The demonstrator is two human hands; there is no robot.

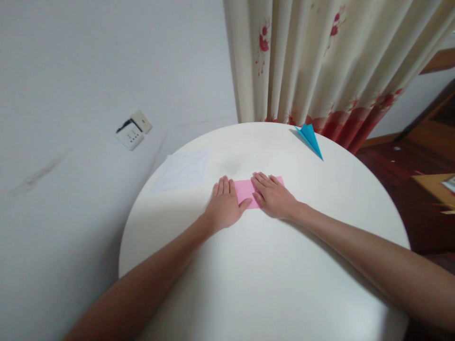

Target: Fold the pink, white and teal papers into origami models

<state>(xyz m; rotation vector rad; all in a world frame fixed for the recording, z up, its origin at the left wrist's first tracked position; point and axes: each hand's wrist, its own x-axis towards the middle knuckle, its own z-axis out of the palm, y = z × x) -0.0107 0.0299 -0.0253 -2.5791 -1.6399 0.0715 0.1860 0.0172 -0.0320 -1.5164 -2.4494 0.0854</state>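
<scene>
A pink sheet of paper [244, 190], rectangular and apparently folded, lies flat on the white round table [249, 274]. My left hand [224, 203] rests palm down over its left end, fingers stretched out and thumb on the paper. Across the right part, my right hand [272, 193] also lies flat with its fingers extended. Between the two hands a strip of pink shows, and a corner sticks out beyond the right hand. Both hands cover the rest of the paper.
A blue paper plane [310, 139] sits near the table's far right edge. Toward the left edge lies a thin white sheet [183, 170]. Behind are a wall with a socket [131, 136] and a flowered curtain [302, 61]. A wooden surface [433, 189] stands at the right.
</scene>
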